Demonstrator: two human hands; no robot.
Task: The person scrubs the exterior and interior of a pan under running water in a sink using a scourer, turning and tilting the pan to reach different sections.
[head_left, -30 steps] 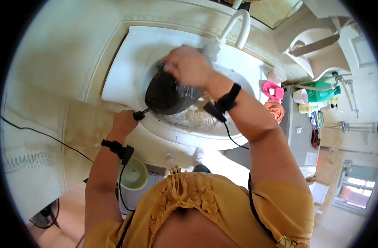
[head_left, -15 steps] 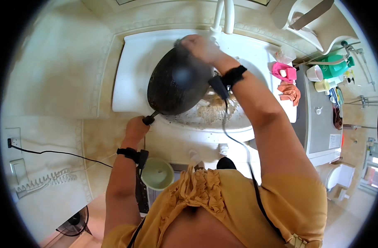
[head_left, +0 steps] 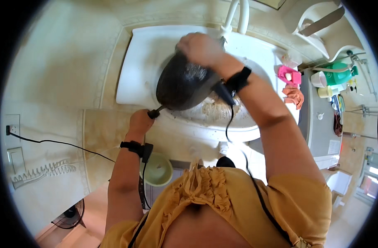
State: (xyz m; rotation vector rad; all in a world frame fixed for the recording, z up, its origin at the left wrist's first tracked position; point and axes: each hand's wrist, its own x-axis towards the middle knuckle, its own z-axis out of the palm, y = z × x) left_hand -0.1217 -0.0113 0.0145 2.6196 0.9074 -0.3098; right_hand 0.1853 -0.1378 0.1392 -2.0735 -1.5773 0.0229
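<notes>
Over the white sink (head_left: 141,49), the dark pan (head_left: 172,89) stands tilted, my right hand (head_left: 200,48) now farther up toward its far edge, seemingly shifting the rubbing there, grip too blurred to tell, while my left hand (head_left: 140,122) clasps the handle (head_left: 155,112).

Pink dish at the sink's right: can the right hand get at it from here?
Probably yes: the right hand would have to leave the dark pan, whose handle the left hand grips, but nothing visible blocks the way across the sink to the pink dish.
</notes>
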